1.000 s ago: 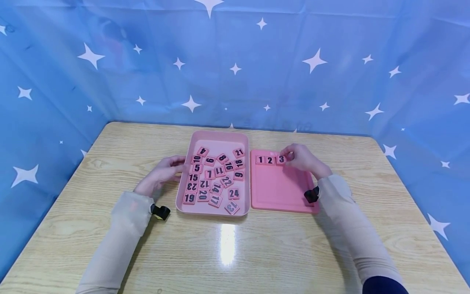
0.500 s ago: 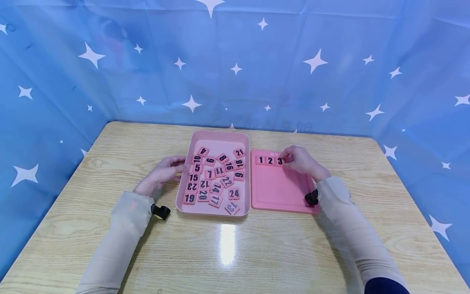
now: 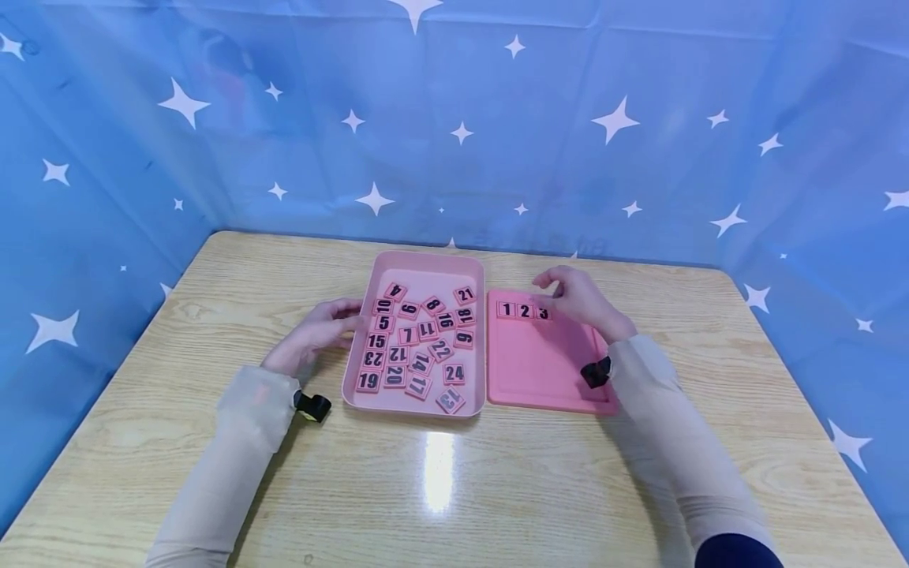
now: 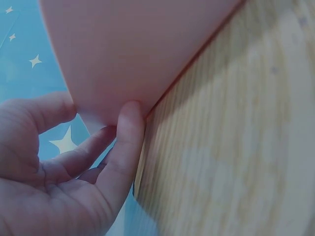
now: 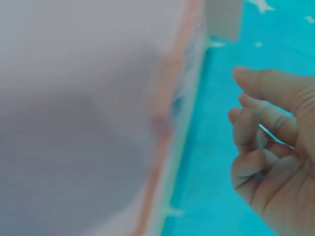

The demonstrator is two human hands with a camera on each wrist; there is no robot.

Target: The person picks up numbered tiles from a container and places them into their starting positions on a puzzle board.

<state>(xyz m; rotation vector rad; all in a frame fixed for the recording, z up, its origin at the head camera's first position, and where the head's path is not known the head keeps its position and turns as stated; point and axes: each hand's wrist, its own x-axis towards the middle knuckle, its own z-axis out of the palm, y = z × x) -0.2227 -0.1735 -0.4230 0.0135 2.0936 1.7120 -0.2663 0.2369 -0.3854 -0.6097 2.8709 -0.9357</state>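
Observation:
My left hand (image 3: 323, 331) rests its fingertips against the outer left wall of a pink tray (image 3: 429, 274). In the left wrist view, the straight fingers (image 4: 129, 118) touch the tray wall (image 4: 133, 49) low down. Pink number tiles lie loose in the tray, turned various ways, among them the 24 tile (image 3: 454, 373) and the 4 tile (image 3: 395, 291). On the pink board (image 3: 533, 359), tiles 1 (image 3: 506, 310), 2 (image 3: 525, 312) and 3 (image 3: 543, 312) sit in a row at the upper left. My right hand (image 3: 585, 304) hovers by the 3 tile, holding nothing, its fingers (image 5: 266, 83) loosely bent.
Tray and board lie side by side on a wood-grain table (image 3: 341, 489). A blue curtain (image 3: 440, 158) with white stars hangs behind the table and along its sides. Each wrist carries a small black camera, such as the left one (image 3: 312, 407).
My right hand has let go of the 3 tile and lifted slightly away, its fingers spreading. The 3 tile has shifted left, up against the 2. My left hand stays at the tray.

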